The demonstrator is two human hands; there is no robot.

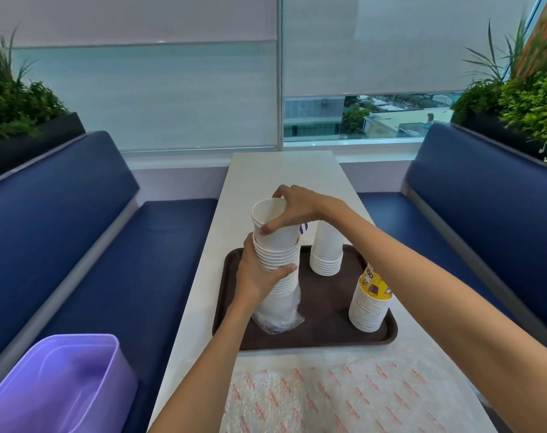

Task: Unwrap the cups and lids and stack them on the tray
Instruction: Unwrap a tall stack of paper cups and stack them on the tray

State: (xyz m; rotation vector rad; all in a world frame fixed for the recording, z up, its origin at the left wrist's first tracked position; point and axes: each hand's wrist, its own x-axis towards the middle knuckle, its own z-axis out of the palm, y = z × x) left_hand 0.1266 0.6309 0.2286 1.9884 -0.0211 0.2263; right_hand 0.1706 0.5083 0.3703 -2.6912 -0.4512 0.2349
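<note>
The left hand [256, 276] wraps its fingers and thumb around the middle of a tall stack of white cups [280, 260] standing on the brown tray [325, 310]. The right hand [297, 206] pinches the top cup [272, 221], with the thumb on the near side and the fingers over the far rim. This cup sits partly raised and slightly tilted in the stack.

Crumpled clear wrap [278, 318] covers the foot of the stack and blurs the lowest cups. A purple-striped thing [303, 228] behind the top cup is mostly hidden. Two upside-down stacks, one white [327, 248] and one printed [370, 303], stand on the tray, which rests on the counter [266, 173].
</note>
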